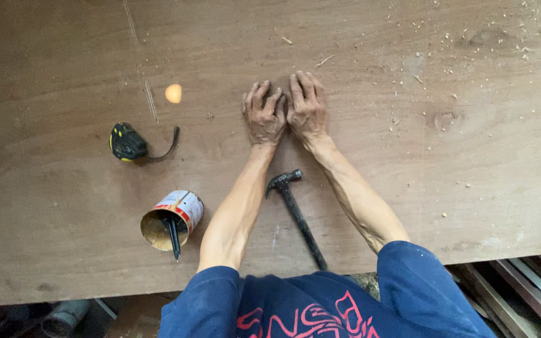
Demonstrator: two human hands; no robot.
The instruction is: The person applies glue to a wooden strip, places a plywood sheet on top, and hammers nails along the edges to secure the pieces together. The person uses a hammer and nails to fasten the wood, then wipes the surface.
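Fingers of my left hand (264,117) and right hand (307,107) lie spread flat, side by side on the plywood sheet (408,188), gripping nothing. Nearest lies the hammer (296,213); a tipped tin can (171,220) holds dark nails (174,238).

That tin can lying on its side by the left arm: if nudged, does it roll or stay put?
The tin can lies on its side on flat plywood, so it would likely roll. It looks nearly empty, so probably light. The dark tool sticking out may shift or slip out.
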